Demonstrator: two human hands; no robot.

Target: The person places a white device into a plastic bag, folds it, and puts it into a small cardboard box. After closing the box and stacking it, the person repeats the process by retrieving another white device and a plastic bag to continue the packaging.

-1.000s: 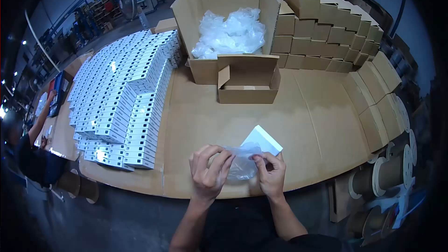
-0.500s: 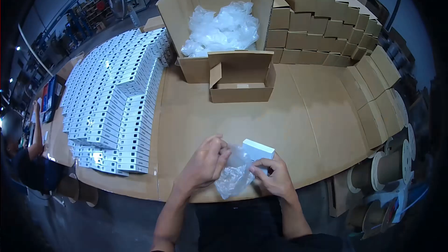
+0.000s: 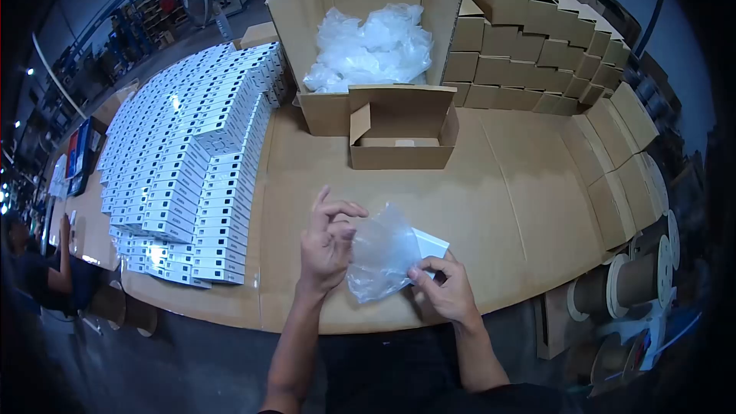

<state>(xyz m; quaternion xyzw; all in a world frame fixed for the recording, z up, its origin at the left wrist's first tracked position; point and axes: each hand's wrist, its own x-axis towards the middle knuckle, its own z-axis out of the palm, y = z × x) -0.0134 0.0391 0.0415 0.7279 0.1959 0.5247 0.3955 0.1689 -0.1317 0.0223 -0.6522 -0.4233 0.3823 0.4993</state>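
Note:
Near the table's front edge, my right hand point(image 3: 446, 288) pinches a small white box point(image 3: 431, 244) together with the edge of a clear plastic bag point(image 3: 383, 254). The bag hangs to the left of the box and covers part of it. My left hand point(image 3: 331, 242) is raised at the bag's left side, its fingers apart and holding nothing. Beyond the hands stands an open brown carton point(image 3: 402, 157), with a small pale patch inside. Behind that, a large open carton point(image 3: 322, 113) holds a heap of clear plastic bags point(image 3: 372, 46).
Stacked white boxes point(image 3: 172, 169) cover the table's left part. Brown cartons point(image 3: 529, 61) are piled at the back right, with more along the right edge point(image 3: 625, 192). Cable spools point(image 3: 640, 276) stand beyond the table at right. A person point(image 3: 42, 276) is at far left.
My left hand has risen and opened, moving off the bag. The bag is spread wider and sits higher beside the white box. The person at far left has lowered an arm.

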